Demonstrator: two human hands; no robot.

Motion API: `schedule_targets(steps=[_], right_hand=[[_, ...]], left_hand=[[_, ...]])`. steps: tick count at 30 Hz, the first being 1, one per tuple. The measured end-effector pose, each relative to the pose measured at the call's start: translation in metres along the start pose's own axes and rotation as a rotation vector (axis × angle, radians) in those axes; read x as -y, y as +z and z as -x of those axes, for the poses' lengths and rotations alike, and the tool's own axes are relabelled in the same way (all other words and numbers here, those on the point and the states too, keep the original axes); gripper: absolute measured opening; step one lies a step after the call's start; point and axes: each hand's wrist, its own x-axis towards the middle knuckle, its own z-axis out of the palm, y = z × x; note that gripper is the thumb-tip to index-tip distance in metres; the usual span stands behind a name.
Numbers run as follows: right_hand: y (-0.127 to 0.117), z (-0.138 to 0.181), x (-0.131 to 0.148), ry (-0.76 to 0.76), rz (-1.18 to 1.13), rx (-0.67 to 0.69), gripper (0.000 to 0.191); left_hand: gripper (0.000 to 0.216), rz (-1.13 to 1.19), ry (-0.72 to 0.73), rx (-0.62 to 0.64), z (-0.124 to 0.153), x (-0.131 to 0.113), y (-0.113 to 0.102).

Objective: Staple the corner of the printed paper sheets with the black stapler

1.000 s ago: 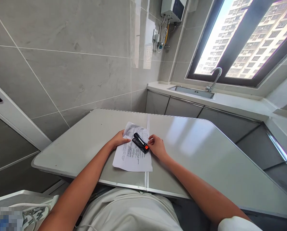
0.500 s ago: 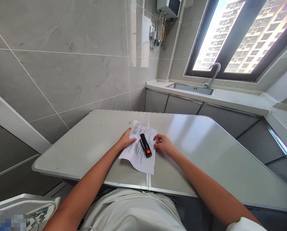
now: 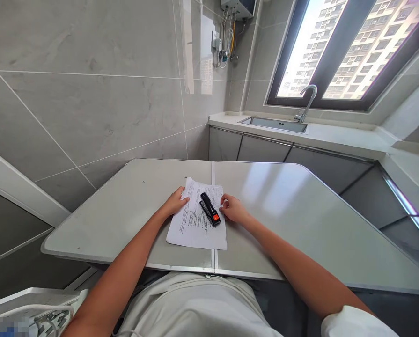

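Observation:
A printed sheet of paper (image 3: 186,234) lies on the table in front of me, crossing its middle seam. On top of it, slanting, rests a black stapler (image 3: 208,208) with an orange-red patch at its near end. My left hand (image 3: 175,202) grips the sheet's left edge, thumb over the print and the other fingers mostly hidden. At the right edge, the curled thumb and fingers of my right hand (image 3: 233,208) pinch the paper close beside the stapler. Neither hand touches the stapler.
The light table (image 3: 283,224) has a metal rim and a central seam. Beyond it are a counter (image 3: 335,138) with a sink (image 3: 274,123) and tap (image 3: 307,103) below a window. A tiled wall (image 3: 90,107) stands left. A white object (image 3: 33,297) with cables sits low at left.
The sheet now lies flatter and wider, its near edge less curled. My left hand has drawn slightly left, away from the stapler. The whole view has shifted a little.

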Motion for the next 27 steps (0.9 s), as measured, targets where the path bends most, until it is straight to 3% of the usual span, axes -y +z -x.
schedule_targets(steps=[7, 11, 14, 19, 23, 27], right_hand=[[-0.025, 0.0, 0.014, 0.095, 0.013, 0.017, 0.021], [-0.039, 0.002, 0.012, 0.124, 0.083, 0.093, 0.018], [-0.042, 0.003, 0.012, 0.081, 0.159, 0.075, 0.018], [-0.035, 0.003, 0.02, -0.103, 0.268, -0.102, 0.012], [-0.024, 0.009, 0.023, -0.279, 0.311, -0.045, 0.032], [-0.01, 0.016, 0.02, -0.321, 0.34, 0.036, 0.057]], left_hand=[[0.065, 0.134, -0.061, 0.196, 0.01, -0.012, 0.003], [0.078, 0.063, 0.034, 0.159, 0.016, -0.021, 0.003], [0.083, -0.098, 0.137, 0.12, 0.017, -0.024, 0.002], [0.043, -0.388, 0.217, 0.113, 0.018, -0.022, 0.002], [0.041, -0.429, 0.412, 0.083, 0.017, -0.021, 0.007], [0.042, -0.512, 0.513, 0.139, 0.017, -0.02, 0.013]])
